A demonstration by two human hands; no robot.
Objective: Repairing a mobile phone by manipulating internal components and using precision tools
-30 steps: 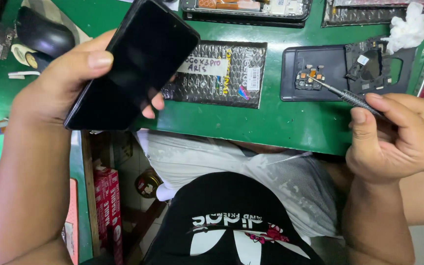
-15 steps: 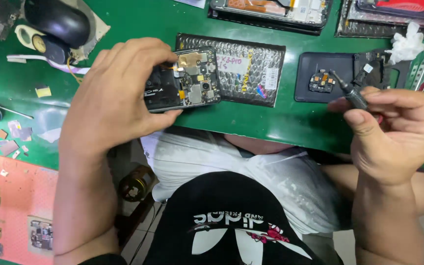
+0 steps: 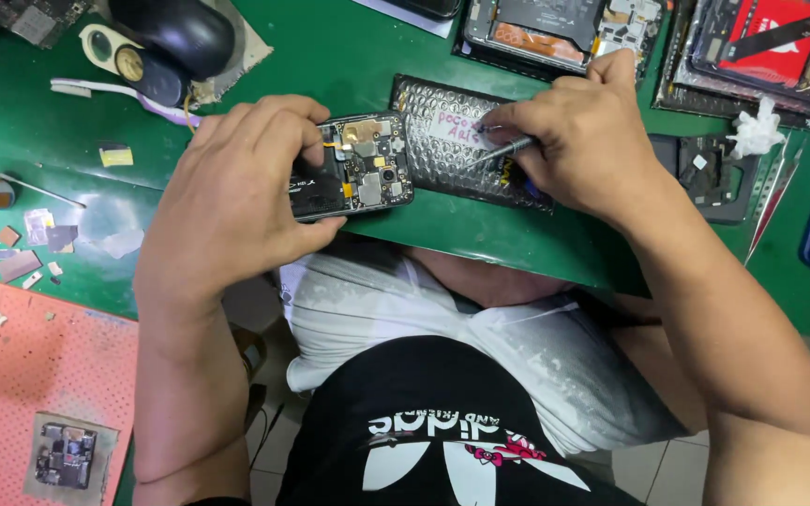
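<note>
My left hand (image 3: 236, 192) grips an opened phone (image 3: 360, 167) with its back off, so the circuit board and camera modules show. It is held just above the front edge of the green work mat (image 3: 349, 56). My right hand (image 3: 569, 141) pinches a thin metal tool (image 3: 499, 150), a screwdriver or tweezers. The tool's tip points left toward the phone's upper end and stands a short way off it. Under the right hand lies a bubble-wrap bag (image 3: 452, 141) with a paper label.
A black mouse (image 3: 171, 33) and tape rolls sit at the back left. Opened phones and parts trays (image 3: 555, 28) line the back. A black phone frame (image 3: 714, 173) and a white wad (image 3: 752, 131) lie at right. A pink perforated mat (image 3: 39, 375) with a small board is at left.
The phone was turned from screen up to open back up and brought lower toward the mat. My right hand moved left from the black frame to the phone with the tool.
</note>
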